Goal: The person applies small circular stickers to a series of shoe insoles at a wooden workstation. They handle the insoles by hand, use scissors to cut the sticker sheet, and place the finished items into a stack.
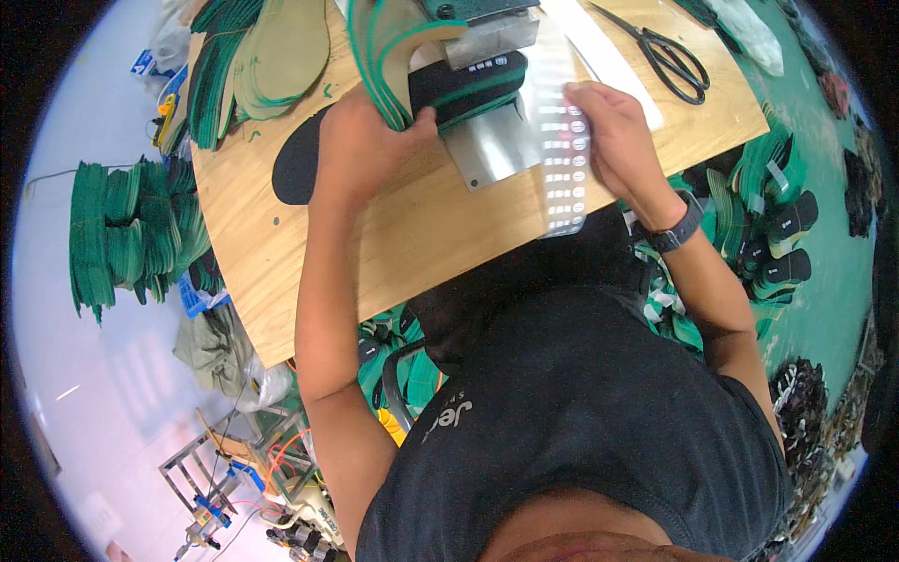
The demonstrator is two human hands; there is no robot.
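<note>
Above a wooden table [412, 253], your left hand [368, 142], fingers partly hidden, was closed on curled green-edged insoles [382, 70] at nine o'clock of the metal plate [496, 157], seemingly steadying them beside the black insole [468, 86], which lay on that plate under the press head [492, 39], likely for firm backing. At three o'clock, your right hand [618, 136] pinched a clear label strip [564, 178] by its edge, apparently keeping its marks uncovered. Scissors [646, 39] lay at two o'clock.

Your view is bright, with shine on the metal plate [494, 155] between your blurry left hand [370, 140] and right hand [618, 136], and bent, dark edges far around them.
</note>
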